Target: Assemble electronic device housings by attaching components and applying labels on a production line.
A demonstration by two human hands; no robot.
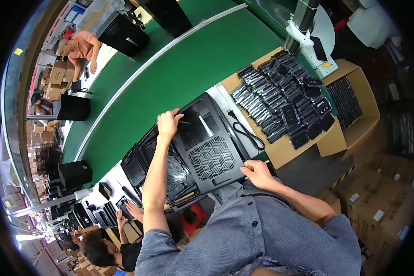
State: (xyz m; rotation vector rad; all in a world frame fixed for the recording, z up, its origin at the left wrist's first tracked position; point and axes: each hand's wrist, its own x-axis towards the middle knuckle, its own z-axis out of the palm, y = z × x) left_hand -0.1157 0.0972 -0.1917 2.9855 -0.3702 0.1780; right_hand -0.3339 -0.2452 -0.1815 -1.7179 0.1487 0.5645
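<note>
A large black plastic housing (212,158), with a geometric vent pattern and a deep recess, is tilted in front of my body. My left hand (169,123) is closed over its upper left edge. At the lower right corner, my right hand (259,175) grips the rim, thumb on top and the other fingers hidden underneath. A narrow white strip (206,125) shows inside the recess. Just left of it stand more black housings (175,172) of similar pattern, close together. A coiled black power cord (248,133) lies on the white surface to the right.
An open carton (280,154) of black packaged parts stands at the right, beside another open carton (370,103). The green conveyor belt (193,64) curves beyond, carrying dark boxy units (123,34). Co-workers sit across the belt (80,48) and at my left (99,248).
</note>
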